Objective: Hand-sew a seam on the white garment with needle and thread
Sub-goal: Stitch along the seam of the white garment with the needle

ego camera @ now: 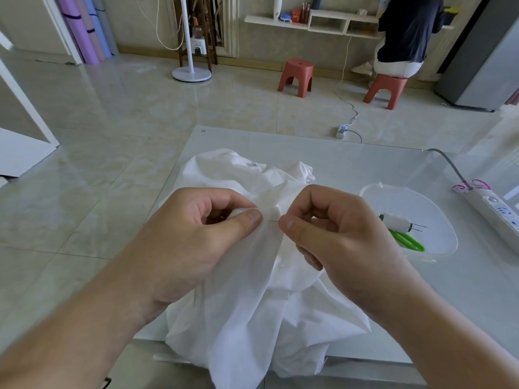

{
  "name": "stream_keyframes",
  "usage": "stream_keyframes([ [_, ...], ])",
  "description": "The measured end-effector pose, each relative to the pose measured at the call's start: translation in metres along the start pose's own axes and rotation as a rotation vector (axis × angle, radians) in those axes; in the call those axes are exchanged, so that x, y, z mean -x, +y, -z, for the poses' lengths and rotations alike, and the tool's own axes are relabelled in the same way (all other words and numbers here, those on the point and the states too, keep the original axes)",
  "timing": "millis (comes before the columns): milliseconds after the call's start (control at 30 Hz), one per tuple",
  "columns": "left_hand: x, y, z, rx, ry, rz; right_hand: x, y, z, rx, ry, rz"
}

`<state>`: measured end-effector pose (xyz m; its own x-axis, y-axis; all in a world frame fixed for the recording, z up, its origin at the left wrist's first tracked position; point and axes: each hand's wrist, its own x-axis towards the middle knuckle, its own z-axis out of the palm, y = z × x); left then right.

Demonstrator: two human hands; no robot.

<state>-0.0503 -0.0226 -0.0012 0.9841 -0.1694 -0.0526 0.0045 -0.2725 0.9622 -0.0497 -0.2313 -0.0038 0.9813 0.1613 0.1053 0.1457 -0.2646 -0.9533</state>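
Glass-topped table (pixel 351 161) in a tiled room: the white garment (pixel 241 290) lies bunched, its fold pinched by the left hand (pixel 196 231) while the right hand (pixel 331 234) pinches the needle (pixel 273 220), mid-stitch; next, likely drawing thread through.

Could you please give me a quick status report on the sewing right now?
Left hand pinching a fold of the white garment. Right hand pinching the needle, tip at the fold. Nothing in the way; scissors sit in the tray.
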Motion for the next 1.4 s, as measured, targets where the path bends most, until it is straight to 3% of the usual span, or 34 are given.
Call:
stream_keyframes([
  [967, 0.0016, 0.0041, -0.0019, -0.02, -0.01, -0.019, 0.0033, -0.0039, -0.0056, 0.105, 0.006, -0.005],
  [1400, 0.0008, 0.0004, -0.0021, -0.02, -0.004, -0.031, 0.004, -0.005, -0.005, -0.027, -0.022, -0.03],
])
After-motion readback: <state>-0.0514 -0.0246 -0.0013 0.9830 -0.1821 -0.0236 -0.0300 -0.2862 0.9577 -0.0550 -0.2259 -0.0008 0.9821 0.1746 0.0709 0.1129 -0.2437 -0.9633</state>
